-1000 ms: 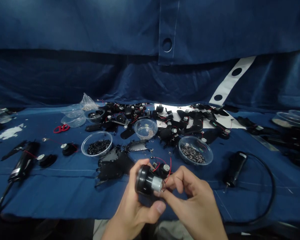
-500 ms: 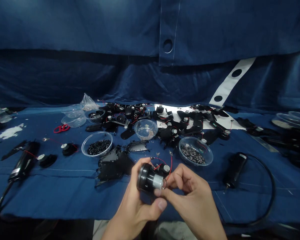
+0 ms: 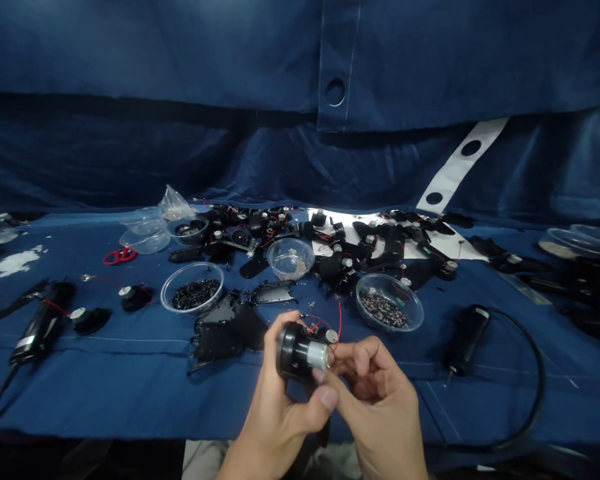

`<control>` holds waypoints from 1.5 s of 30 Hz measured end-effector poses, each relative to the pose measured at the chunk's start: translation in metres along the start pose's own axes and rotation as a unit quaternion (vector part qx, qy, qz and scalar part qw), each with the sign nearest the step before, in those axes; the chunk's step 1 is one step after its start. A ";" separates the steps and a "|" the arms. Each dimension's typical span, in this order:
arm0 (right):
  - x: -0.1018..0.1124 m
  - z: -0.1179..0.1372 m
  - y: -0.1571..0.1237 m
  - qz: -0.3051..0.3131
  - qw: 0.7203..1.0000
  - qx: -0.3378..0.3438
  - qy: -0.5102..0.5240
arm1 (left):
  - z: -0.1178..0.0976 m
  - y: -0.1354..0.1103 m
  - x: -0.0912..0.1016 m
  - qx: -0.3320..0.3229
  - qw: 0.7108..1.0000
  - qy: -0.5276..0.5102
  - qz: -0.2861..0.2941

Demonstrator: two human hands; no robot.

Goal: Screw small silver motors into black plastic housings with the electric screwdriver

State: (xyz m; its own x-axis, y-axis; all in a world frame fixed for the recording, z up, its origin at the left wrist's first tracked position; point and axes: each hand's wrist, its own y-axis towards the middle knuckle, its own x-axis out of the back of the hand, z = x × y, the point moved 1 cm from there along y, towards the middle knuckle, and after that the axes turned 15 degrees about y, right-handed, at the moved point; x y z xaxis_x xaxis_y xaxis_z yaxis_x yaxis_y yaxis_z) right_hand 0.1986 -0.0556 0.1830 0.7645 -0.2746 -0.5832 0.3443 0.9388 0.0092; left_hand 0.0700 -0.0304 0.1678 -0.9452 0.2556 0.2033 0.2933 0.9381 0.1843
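Note:
My left hand [image 3: 280,407] is closed round a round black plastic housing [image 3: 291,351] with a small silver motor [image 3: 318,355] sticking out of its right side. At the motor's free end, the thumb and fingers of my right hand [image 3: 370,390] are pinched together. A thin red wire [image 3: 339,323] runs down to these fingertips, where its end is hidden. Just behind the housing shows another small motor [image 3: 331,337] with red wires. Black plastic shells [image 3: 227,330] lie on the blue cloth to the left of my hands.
Clear bowls of screws stand around: dark screws [image 3: 193,293], small screws [image 3: 385,312] and a bowl with few pieces [image 3: 291,259]. Corded electric screwdrivers lie left [image 3: 45,323] and right [image 3: 467,340]. Red scissors [image 3: 120,256] rest further back. Black motor assemblies [image 3: 380,240] crowd the rear.
Both hands have shifted slightly, and the housing has turned a little with its motor tipping to the right. My right hand's fingers have drawn back slightly from the motor's end.

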 end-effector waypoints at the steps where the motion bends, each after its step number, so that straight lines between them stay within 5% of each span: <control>1: -0.001 0.000 0.000 0.007 1.000 -0.002 0.004 | -0.002 0.000 -0.001 0.004 1.000 -0.001 -0.004; 26: 0.001 0.012 0.011 0.076 0.994 -0.082 0.002 | -0.010 0.000 0.003 0.013 1.000 0.008 0.001; 31: 0.002 0.008 0.010 0.039 0.994 -0.099 0.036 | -0.007 -0.001 0.001 0.012 1.000 0.005 0.006; 45: 0.009 0.002 0.002 0.042 0.998 -0.042 -0.029 | 0.006 -0.007 0.002 0.009 0.999 0.037 -0.009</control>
State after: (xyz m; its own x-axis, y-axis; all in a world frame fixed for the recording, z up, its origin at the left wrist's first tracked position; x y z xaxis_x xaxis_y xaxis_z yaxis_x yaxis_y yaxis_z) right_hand 0.2067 -0.0566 0.1795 0.8197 -0.2030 -0.5356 0.2325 0.9725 -0.0128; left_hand 0.0647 -0.0348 0.1611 -0.9370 0.2214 0.2700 0.2732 0.9465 0.1719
